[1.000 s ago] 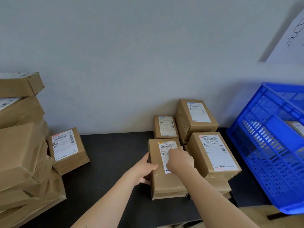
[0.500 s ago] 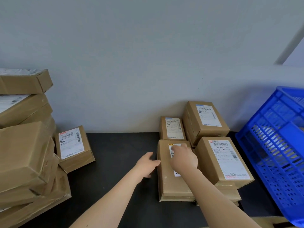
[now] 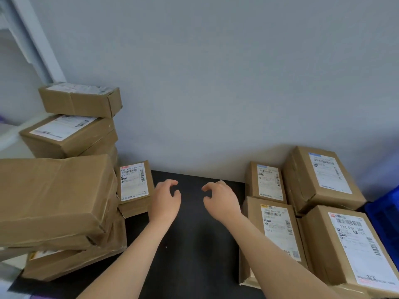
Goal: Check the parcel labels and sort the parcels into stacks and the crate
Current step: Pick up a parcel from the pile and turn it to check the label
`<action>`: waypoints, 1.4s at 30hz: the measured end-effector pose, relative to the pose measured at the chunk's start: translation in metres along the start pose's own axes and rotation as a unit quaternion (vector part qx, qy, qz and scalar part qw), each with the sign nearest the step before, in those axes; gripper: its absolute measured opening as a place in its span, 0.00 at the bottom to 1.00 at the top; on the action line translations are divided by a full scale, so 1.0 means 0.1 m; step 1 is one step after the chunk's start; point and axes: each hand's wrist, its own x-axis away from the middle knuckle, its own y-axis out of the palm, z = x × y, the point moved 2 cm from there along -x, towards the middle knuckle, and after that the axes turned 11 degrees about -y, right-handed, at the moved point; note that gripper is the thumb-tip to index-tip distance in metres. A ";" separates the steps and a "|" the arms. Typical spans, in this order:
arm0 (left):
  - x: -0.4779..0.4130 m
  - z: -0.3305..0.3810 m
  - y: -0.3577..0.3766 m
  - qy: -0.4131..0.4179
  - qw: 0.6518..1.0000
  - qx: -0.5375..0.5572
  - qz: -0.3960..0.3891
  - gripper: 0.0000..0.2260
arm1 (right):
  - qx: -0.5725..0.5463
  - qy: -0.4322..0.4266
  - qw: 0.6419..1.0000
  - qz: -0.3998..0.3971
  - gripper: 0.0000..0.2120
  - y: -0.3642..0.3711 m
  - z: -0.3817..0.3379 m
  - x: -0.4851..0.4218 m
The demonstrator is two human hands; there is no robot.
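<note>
– Black tabletop (image 3: 194,255), grey wall (image 3: 216,83) behind. Hands?
– Both hover over the bare middle, holding nothing. Left hand (image 3: 165,203) and right hand (image 3: 222,201) alike: fingers loosely curled and spread apart, thumbs clear of the fingertips.
– Parcels?
– Dial centred between the hands. Tall stack (image 3: 54,201) at 9 o'clock, boxes skewed. Small parcel (image 3: 133,186) at 10, label up, just beside the left hand; contact, cannot tell. At 3 o'clock, labels up: near parcel (image 3: 274,229) beside the right forearm, short parcel (image 3: 267,182) behind it. Further right, back parcel (image 3: 319,175) and front parcel (image 3: 345,251); the front one sits on another box.
– Crate?
– Blue crate (image 3: 386,214) at 3, at the picture's edge. Only a sliver shows.
</note>
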 end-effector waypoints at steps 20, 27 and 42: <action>-0.72 -0.41 -0.25 -0.123 0.973 -0.159 0.114 0.24 | -0.155 -0.017 0.977 -0.145 0.21 0.71 -0.45 -1.04; -0.79 -0.46 -0.14 -0.197 0.972 0.039 0.118 0.32 | -0.248 0.050 0.952 -0.174 0.25 0.82 -0.40 -1.09; -0.44 -0.19 0.12 -0.151 0.977 0.143 0.037 0.31 | -0.276 0.096 0.955 -0.058 0.19 0.47 -0.12 -0.57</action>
